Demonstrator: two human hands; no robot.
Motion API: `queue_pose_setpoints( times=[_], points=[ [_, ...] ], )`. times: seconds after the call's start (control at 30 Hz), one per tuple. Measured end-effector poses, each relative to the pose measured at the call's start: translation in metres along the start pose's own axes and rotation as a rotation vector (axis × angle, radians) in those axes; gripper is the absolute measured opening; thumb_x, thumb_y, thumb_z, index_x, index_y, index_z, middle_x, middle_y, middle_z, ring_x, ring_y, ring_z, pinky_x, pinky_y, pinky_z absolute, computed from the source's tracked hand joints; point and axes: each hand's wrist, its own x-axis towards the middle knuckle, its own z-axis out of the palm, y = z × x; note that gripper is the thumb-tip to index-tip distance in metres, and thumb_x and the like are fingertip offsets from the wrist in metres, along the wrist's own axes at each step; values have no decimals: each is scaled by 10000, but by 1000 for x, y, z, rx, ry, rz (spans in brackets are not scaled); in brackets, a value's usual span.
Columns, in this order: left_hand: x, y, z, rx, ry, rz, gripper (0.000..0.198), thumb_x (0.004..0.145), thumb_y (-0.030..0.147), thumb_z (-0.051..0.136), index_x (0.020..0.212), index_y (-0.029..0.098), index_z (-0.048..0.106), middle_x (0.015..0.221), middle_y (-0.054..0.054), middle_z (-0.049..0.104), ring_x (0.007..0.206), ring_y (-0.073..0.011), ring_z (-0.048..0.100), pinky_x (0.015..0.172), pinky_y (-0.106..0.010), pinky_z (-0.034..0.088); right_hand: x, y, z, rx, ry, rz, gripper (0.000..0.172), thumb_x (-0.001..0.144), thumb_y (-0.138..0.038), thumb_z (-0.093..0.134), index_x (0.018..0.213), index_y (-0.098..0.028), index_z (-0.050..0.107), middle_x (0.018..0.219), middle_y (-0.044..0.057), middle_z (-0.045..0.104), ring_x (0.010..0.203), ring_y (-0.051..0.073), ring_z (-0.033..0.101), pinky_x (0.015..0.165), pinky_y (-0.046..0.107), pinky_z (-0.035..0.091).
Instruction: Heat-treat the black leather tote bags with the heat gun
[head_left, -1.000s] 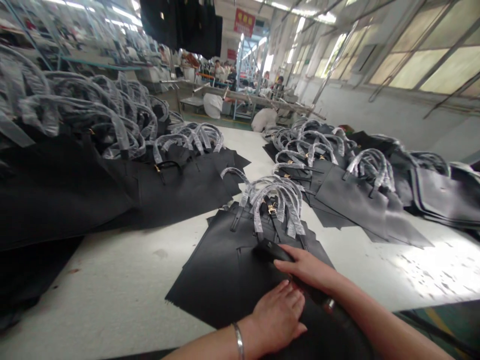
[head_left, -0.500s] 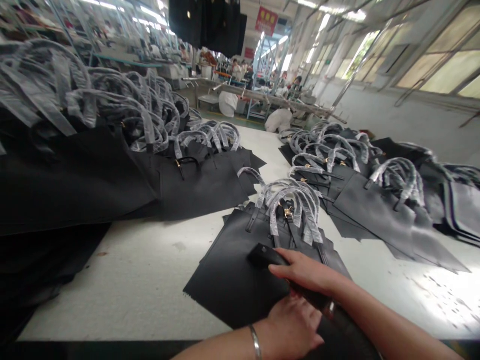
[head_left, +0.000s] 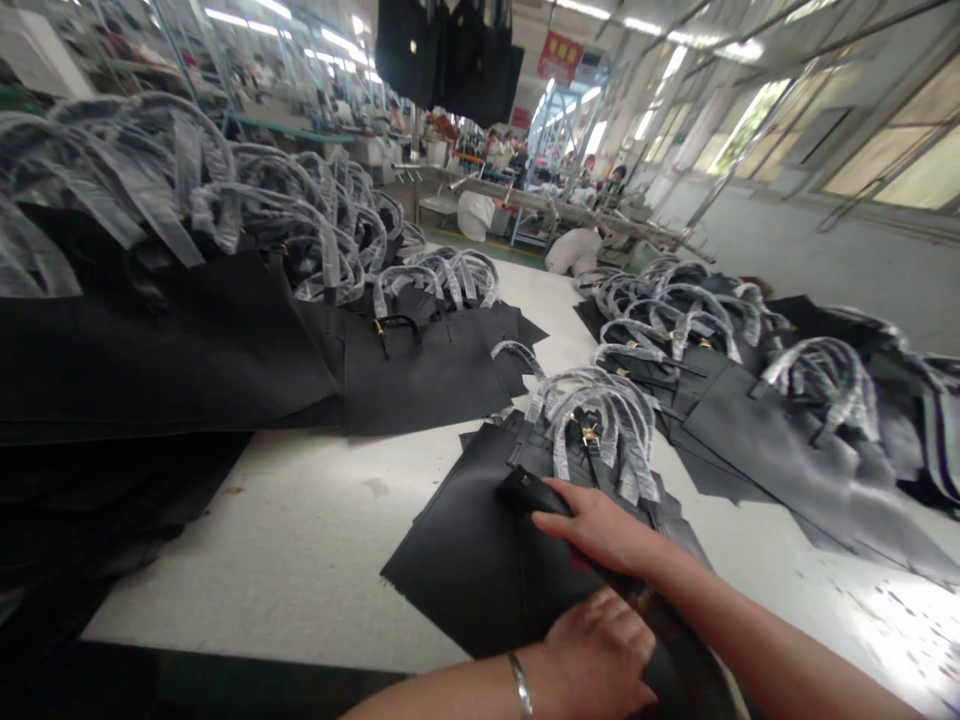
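A stack of flat black leather bag panels (head_left: 480, 560) with plastic-wrapped handles (head_left: 600, 425) lies in front of me on the white table (head_left: 300, 560). My right hand (head_left: 600, 530) is closed around a black handheld tool (head_left: 529, 492) with a hose, its head pressed on the top panel. My left hand (head_left: 604, 655), a metal bangle on the wrist, lies on the near edge of the same panel with fingers curled down, holding it flat.
Tall piles of black bag panels (head_left: 150, 350) with wrapped handles fill the left side. More rows of panels (head_left: 750, 400) lie to the right. People work at tables (head_left: 525, 190) far behind. Dark bags hang overhead (head_left: 450, 50).
The view has drifted left and up. My right hand has kept the tool on the top panel. My left hand has slid nearer to me along the panel.
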Motion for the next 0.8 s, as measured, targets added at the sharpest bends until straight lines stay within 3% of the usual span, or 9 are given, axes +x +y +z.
queue_pose_setpoints(
  times=[0.07, 0.17, 0.27, 0.33, 0.43, 0.53, 0.67, 0.8],
  points=[
    [-1, -2, -10, -89, -13, 37, 316, 890, 329, 575, 1103, 97, 586, 1166, -137, 613, 1202, -247, 494, 1111, -379, 309, -2, 4, -6, 27, 135, -67, 483, 846, -386, 584, 1292, -228, 487, 625, -40, 588, 465, 151, 585, 459, 237, 451],
    [-11, -17, -36, -266, 35, 0, 264, 883, 216, 557, 1141, 166, 578, 1252, -80, 568, 1192, -190, 500, 1057, -312, 382, -22, 28, -17, 82, 284, -49, 592, 843, -446, 584, 1364, -224, 410, 579, -54, 575, 492, 167, 589, 482, 248, 453],
    [-27, -55, -68, -301, 223, -239, 195, 889, 158, 551, 1069, 188, 619, 1137, -54, 598, 1079, -173, 538, 949, -280, 445, -50, 66, -12, 163, 295, 28, 648, 832, -480, 582, 1382, -205, 381, 591, -48, 583, 500, 176, 586, 492, 265, 457],
    [-37, -86, -89, -230, 276, -338, 139, 889, 153, 565, 999, 185, 644, 1023, -49, 610, 998, -179, 544, 909, -297, 445, -66, 88, 2, 207, 279, 69, 668, 833, -496, 569, 1397, -206, 360, 613, -41, 594, 526, 188, 596, 511, 277, 468],
    [-42, -128, -112, -176, 160, -258, 73, 883, 206, 607, 911, 188, 672, 968, -41, 610, 953, -178, 542, 871, -290, 432, -81, 109, 31, 245, 280, 107, 699, 834, -513, 541, 1416, -183, 337, 706, -9, 632, 588, 208, 613, 570, 307, 501],
    [-37, -151, -124, -216, 17, -138, 104, 883, 262, 623, 838, 194, 688, 943, -28, 604, 922, -160, 551, 845, -256, 422, -85, 118, 55, 261, 276, 81, 711, 841, -518, 520, 1428, -169, 323, 900, 36, 673, 662, 216, 626, 682, 337, 531],
    [-26, -160, -128, -219, -74, -32, 211, 907, 310, 590, 763, 183, 676, 901, -30, 577, 863, -147, 542, 808, -239, 415, -82, 125, 67, 229, 294, 53, 708, 846, -502, 522, 1448, -203, 301, 1022, 53, 672, 751, 235, 642, 750, 352, 536],
    [-19, -161, -127, -147, -99, -25, 254, 940, 329, 525, 777, 174, 642, 863, -37, 563, 858, -161, 520, 835, -262, 405, -80, 127, 68, 190, 297, 34, 656, 856, -456, 521, 1439, -239, 314, 1025, 40, 670, 880, 255, 647, 804, 353, 529]
  ],
)
